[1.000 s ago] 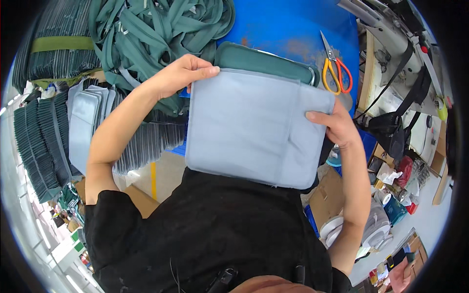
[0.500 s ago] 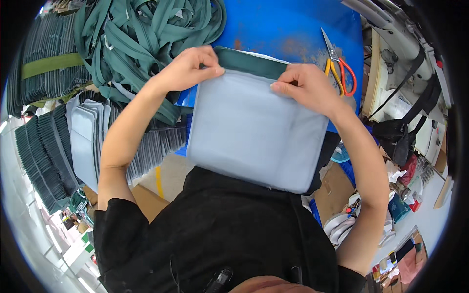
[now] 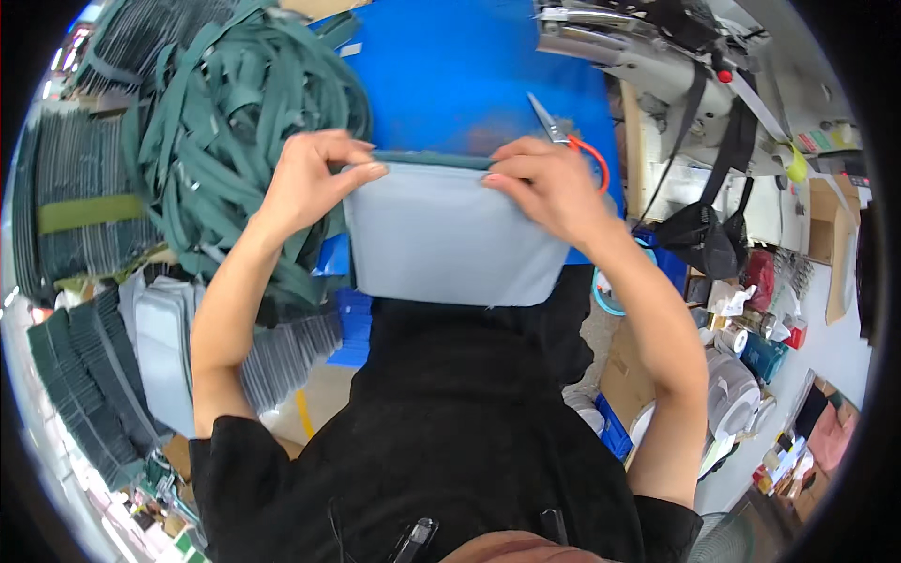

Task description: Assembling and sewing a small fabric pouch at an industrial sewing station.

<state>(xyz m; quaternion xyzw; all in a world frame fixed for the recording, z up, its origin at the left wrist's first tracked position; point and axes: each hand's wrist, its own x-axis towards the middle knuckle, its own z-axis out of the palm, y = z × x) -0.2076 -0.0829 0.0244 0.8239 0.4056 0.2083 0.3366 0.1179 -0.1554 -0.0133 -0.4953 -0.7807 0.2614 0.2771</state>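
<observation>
A pale grey, rounded-corner fabric panel [image 3: 450, 239] hangs in front of my body, with a dark green band [image 3: 436, 160] along its top edge. My left hand [image 3: 324, 174] pinches the panel's upper left corner between thumb and fingers. On the other side, my right hand [image 3: 540, 183] grips the upper right edge the same way. Just beyond the right hand lie scissors [image 3: 554, 122] with a red handle, partly covered by that hand. The panel's far face is hidden.
A heap of dark green zipper-like strips [image 3: 249, 122] lies at the left of the blue tabletop [image 3: 450, 66]. Stacked green panels [image 3: 89, 178] and grey panels [image 3: 164, 347] stand further left. A sewing machine [image 3: 619, 47] is at upper right, with black straps [image 3: 713, 225] hanging below it.
The panel now looks shorter and more tilted, with less green showing beyond its top edge. Both hands still hold it. The whole view has shifted, so the table and scissors appear further left.
</observation>
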